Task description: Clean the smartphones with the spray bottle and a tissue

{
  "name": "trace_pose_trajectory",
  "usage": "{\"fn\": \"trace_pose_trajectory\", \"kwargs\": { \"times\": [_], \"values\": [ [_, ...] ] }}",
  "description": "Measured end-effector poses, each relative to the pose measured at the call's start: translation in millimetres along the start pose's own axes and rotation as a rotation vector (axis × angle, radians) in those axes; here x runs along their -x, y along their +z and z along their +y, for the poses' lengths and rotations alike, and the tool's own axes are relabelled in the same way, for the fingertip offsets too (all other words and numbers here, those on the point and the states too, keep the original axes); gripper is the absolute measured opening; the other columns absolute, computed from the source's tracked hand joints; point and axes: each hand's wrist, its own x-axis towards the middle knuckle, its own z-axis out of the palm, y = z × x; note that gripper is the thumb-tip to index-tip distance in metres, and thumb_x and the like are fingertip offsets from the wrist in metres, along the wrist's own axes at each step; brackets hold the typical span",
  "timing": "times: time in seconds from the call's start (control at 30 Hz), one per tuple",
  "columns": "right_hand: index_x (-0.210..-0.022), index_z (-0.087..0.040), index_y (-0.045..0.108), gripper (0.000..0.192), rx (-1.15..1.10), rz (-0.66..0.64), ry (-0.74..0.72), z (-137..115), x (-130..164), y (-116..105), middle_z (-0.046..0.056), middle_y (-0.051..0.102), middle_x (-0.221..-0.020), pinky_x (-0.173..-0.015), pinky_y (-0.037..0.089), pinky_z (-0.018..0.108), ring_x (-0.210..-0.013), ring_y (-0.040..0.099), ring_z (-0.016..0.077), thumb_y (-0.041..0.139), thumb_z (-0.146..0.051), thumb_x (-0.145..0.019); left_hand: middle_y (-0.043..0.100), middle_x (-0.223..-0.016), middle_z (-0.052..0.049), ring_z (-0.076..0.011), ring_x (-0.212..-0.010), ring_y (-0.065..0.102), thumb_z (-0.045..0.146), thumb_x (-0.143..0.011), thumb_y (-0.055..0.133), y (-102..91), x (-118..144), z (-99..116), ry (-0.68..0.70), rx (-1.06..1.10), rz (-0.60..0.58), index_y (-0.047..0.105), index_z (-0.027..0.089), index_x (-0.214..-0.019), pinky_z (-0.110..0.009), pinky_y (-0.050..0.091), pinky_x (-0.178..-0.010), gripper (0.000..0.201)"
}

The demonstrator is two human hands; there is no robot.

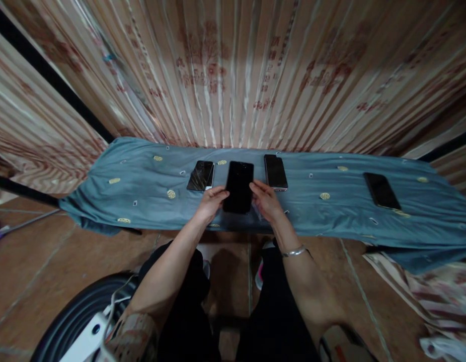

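A: Holding what, and where?

B: Both hands hold one black phone (238, 186), dark screen up, at the near middle of the desk (142, 181). Left hand (210, 202) grips its left edge with fingers curled onto it; right hand (266, 200) grips the right edge the same way. Each grip is closed on the phone.

A: Surroundings?

B: Just left lies a phone with a cracked screen (201, 176); just right, a third phone (276, 172); well apart at far right, a fourth phone (381, 190). All rest on a blue-grey cloth (331, 216) with small yellow motifs. A silver bracelet (294, 251) circles the right wrist. A striped curtain (233, 70) hangs beyond the desk.
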Motion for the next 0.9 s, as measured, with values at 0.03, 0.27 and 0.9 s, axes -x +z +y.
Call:
{"fn": "trace_pose_trajectory", "kwargs": {
  "times": [0.03, 0.27, 0.9],
  "values": [
    [-0.089, -0.026, 0.069, 0.039, -0.002, -0.022, 0.038, -2, 2, -1, -0.002, 0.073, -0.082, -0.065, 0.052, 0.026, -0.077, 0.066, 0.0154, 0.083, -0.050, -0.062, 0.058, -0.054, 0.004, -0.0060, -0.045, 0.046, 0.014, -0.054, 0.080, -0.1, 0, 1, 0.006, 0.009, 0.015, 0.068, 0.013, -0.065, -0.019, 0.030, -0.044, 0.017],
    [-0.084, -0.020, 0.073, 0.037, 0.015, -0.253, 0.222, -10, 13, -6, 0.001, 0.075, -0.076, -0.067, 0.059, 0.028, -0.070, 0.072, 0.0163, 0.090, -0.040, -0.058, 0.044, -0.044, 0.010, -0.0018, -0.037, 0.033, 0.014, -0.055, 0.079, -6.6, -8, 11, 0.075, 0.077, 0.118, 0.057, 0.016, -0.060, -0.016, 0.023, -0.039, 0.023],
    [-0.071, -0.020, 0.070, 0.035, 0.147, -0.139, 0.091, 9, 5, 2, -0.003, 0.067, -0.062, -0.059, 0.057, 0.026, -0.058, 0.068, 0.0135, 0.087, -0.046, -0.055, 0.042, -0.047, 0.008, -0.0035, -0.043, 0.036, 0.023, -0.061, 0.081, -8.0, -10, 6, 0.173, -0.020, 0.051, 0.053, 0.016, -0.055, -0.018, 0.032, -0.045, 0.030]
  ]
}}
